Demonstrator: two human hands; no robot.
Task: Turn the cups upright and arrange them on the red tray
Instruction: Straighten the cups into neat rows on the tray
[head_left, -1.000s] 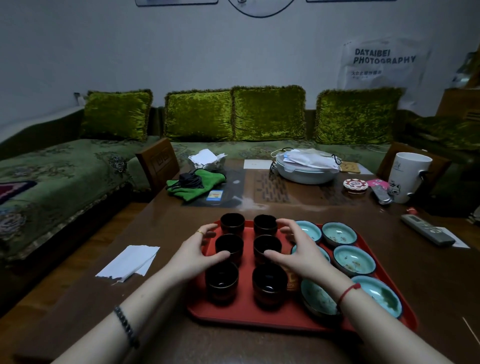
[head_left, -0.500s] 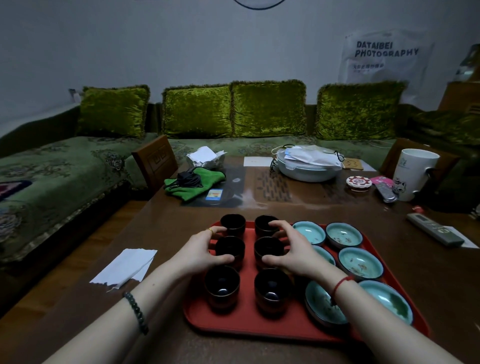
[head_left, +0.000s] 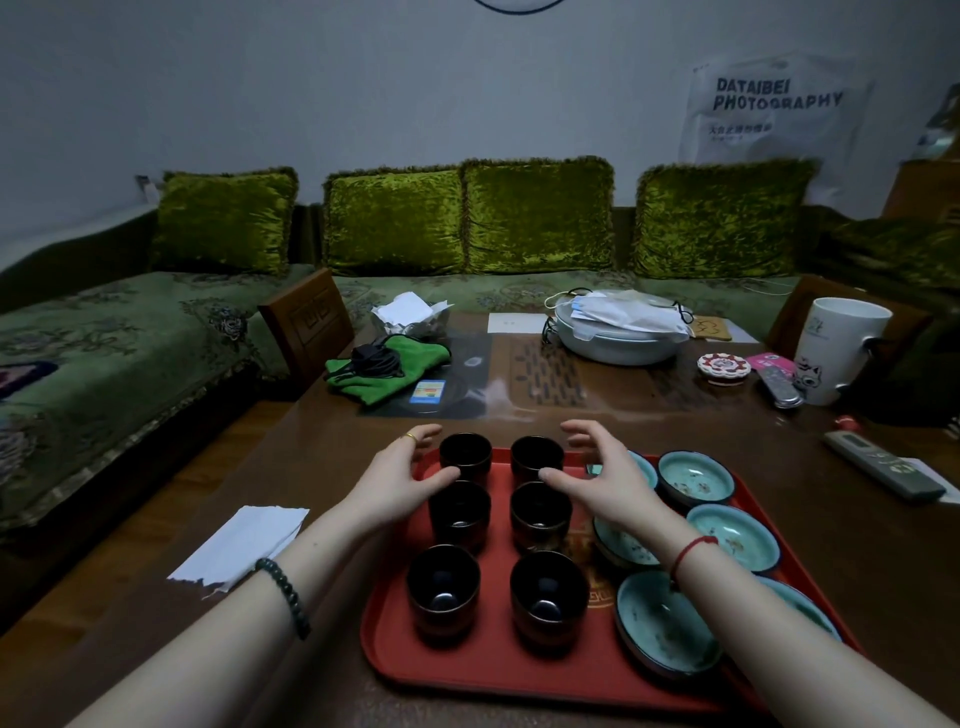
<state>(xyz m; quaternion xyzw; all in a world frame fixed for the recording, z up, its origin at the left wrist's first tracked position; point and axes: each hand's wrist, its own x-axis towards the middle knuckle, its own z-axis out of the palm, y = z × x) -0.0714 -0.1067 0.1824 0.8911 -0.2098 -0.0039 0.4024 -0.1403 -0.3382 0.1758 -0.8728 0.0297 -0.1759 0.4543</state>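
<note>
Several dark cups stand upright in two columns on the left half of the red tray (head_left: 498, 670). My left hand (head_left: 402, 478) curves around the left side of the far left cup (head_left: 465, 453), fingers apart, thumb near its base. My right hand (head_left: 597, 473) curves around the right side of the far right cup (head_left: 536, 453) in the same way. Whether the fingers touch the cups I cannot tell. The middle cups (head_left: 460, 512) and near cups (head_left: 442, 584) stand free.
Several teal saucers (head_left: 732, 535) fill the tray's right half, partly under my right forearm. A white paper (head_left: 244, 540) lies left of the tray. A remote (head_left: 883, 465), white mug (head_left: 836, 348), covered dish (head_left: 618, 338) and green cloth (head_left: 389, 369) sit farther back on the wooden table.
Both hands moved away from the middle pair of cups to the far pair and opened wider. The cups stayed in place.
</note>
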